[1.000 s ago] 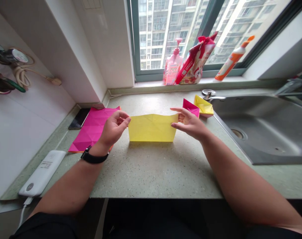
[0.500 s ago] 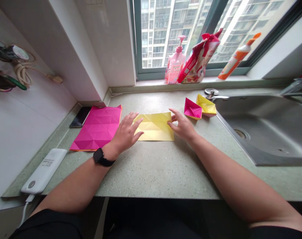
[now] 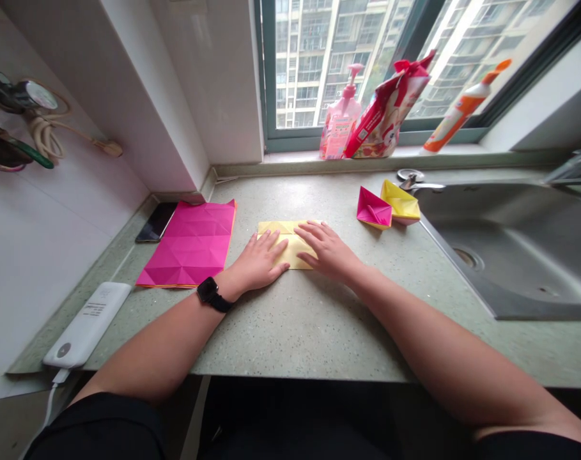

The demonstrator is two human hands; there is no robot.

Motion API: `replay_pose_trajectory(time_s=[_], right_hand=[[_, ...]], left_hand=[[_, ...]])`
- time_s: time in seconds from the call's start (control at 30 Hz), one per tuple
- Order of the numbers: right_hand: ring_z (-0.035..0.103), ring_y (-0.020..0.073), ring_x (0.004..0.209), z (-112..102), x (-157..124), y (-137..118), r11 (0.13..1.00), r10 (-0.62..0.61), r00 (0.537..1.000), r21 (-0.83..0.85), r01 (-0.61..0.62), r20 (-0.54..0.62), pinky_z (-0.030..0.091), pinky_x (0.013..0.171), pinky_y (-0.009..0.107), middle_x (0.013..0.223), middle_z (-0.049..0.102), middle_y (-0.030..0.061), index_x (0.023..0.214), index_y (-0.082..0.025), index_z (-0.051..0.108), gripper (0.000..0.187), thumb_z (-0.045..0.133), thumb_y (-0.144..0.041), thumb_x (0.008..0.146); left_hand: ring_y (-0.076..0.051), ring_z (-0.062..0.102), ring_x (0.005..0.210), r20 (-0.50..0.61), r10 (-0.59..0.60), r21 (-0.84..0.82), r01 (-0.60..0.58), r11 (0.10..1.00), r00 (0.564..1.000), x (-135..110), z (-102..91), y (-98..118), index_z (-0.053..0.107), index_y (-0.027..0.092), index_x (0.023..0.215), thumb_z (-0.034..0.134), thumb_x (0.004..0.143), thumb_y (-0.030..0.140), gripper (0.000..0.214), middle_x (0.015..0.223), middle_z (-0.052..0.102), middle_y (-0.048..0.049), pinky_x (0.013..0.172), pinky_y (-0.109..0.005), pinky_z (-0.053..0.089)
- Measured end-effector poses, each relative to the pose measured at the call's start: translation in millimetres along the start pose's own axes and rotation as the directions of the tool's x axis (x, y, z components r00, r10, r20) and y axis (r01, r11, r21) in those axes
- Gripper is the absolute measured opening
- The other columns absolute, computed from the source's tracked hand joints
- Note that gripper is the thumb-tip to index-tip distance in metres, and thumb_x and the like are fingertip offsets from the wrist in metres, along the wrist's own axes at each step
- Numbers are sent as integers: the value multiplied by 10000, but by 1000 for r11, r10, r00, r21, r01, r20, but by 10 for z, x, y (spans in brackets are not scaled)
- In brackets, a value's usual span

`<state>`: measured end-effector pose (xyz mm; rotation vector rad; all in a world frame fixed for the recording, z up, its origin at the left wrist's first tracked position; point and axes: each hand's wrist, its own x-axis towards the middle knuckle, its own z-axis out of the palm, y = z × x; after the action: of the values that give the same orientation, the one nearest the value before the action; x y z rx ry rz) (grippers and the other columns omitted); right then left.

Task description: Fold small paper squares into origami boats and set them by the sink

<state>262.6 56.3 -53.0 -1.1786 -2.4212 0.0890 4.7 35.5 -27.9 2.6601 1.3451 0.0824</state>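
A yellow origami paper (image 3: 283, 228), folded into a flat strip, lies on the speckled stone counter (image 3: 309, 326). My left hand (image 3: 259, 262) rests flat on its left part, and my right hand (image 3: 328, 252) presses on its right part. Both hands lie palm down with fingers apart, hiding much of the paper. To the left lies a creased magenta paper sheet (image 3: 188, 244). Two folded paper boats stand to the right, a pink one (image 3: 374, 208) and a yellow one (image 3: 400, 203).
A phone (image 3: 156, 222) and a white power bank (image 3: 87, 324) lie at the left. A steel sink (image 3: 505, 249) and faucet (image 3: 412, 180) are at the right. A pink pump bottle (image 3: 340, 115), a red-patterned bag (image 3: 388, 108) and an orange-capped tube (image 3: 463, 108) stand on the windowsill.
The yellow paper went from held upright to lying flat and looks narrower. My hands moved closer together and now press on it. The view shifted slightly.
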Motion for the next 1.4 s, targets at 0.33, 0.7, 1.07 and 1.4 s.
replay_pose_trajectory(time_s=[0.33, 0.7, 1.07, 1.4], right_hand=[[449, 371, 1616, 112, -24, 45, 997, 7, 979, -73, 8, 202, 351, 1338, 607, 1715, 536, 123, 1637, -265, 570, 583, 490, -549, 1134], [277, 336, 1704, 218, 33, -26, 986, 123, 957, -138, -90, 261, 248, 1392, 523, 1823, 351, 73, 1747, -225, 401, 689, 356, -551, 1142], [201, 338, 1725, 161, 111, -8, 962, 248, 925, -184, -201, 288, 199, 1404, 521, 1846, 283, 52, 1756, -253, 380, 826, 385, -722, 1076], [146, 315, 1738, 28, 131, 34, 908, 406, 860, -240, -342, 309, 161, 1405, 487, 1867, 233, 77, 1779, -215, 316, 917, 291, -783, 1060]], left_hand=[[-387, 432, 1608, -52, -6, 58, 9, 998, 999, -41, 38, 113, 501, 220, 1647, 386, 1162, 544, 594, 1736, 471, -179, 1336, -625, 283], [-309, 287, 1706, -108, 43, -42, -48, 998, 993, 180, 260, -22, 338, 149, 1728, 374, 1146, 536, 700, 1819, 332, -174, 1400, -502, 207], [-381, 171, 1736, -4, -52, -8, 52, 999, 999, 225, 141, -76, 314, 230, 1770, 418, 1039, 818, 944, 1869, 200, -113, 1411, -554, 133], [-406, 184, 1730, 17, -246, 33, 246, 969, 969, 201, 66, -16, 305, 323, 1775, 321, 1074, 798, 847, 1880, 156, -96, 1385, -631, 130]])
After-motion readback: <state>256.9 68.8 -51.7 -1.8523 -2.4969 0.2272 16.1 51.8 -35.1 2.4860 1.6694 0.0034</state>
